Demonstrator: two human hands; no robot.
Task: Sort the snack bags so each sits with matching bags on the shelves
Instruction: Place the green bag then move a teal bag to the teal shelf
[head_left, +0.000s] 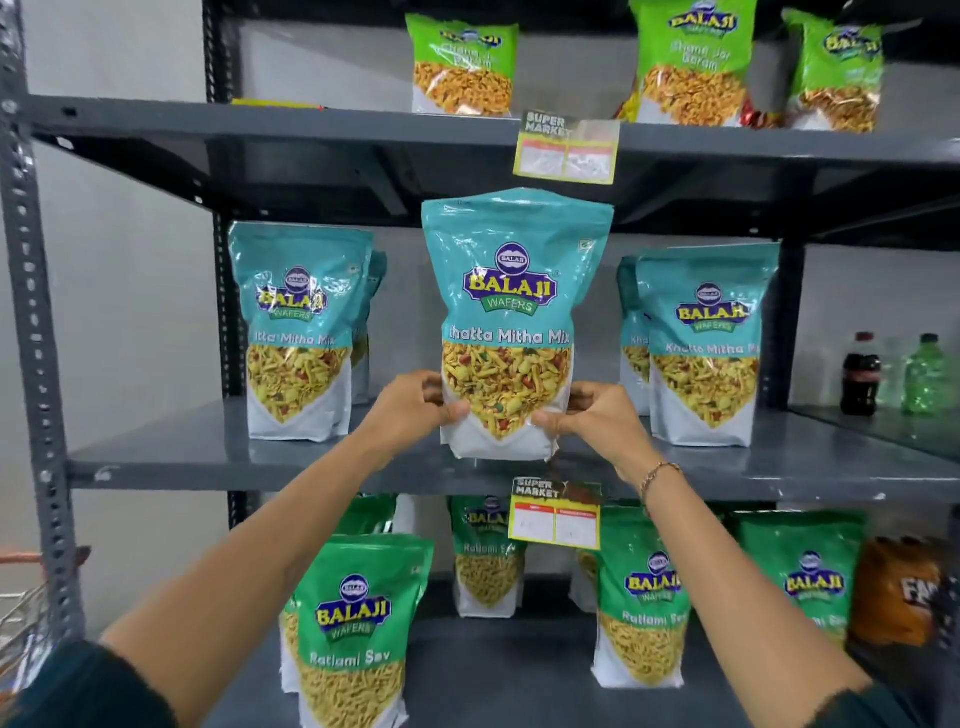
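A teal Khatta Mitha Mix bag (511, 291) stands upright at the front middle of the middle shelf (208, 457). My left hand (415, 405) grips its lower left side and my right hand (587, 415) grips its lower right side. Matching teal bags stand on the same shelf to the left (298, 332) and to the right (704, 343). Light green bags (462, 65) line the top shelf. Dark green Ratlami Sev bags (356, 623) fill the bottom shelf.
Price tags hang from the top shelf edge (566, 150) and the middle shelf edge (558, 517). A cola bottle (861, 376) and a green bottle (927, 374) stand at the right. An orange bottle (901, 592) sits at the lower right. A cart edge (21, 603) shows at the far left.
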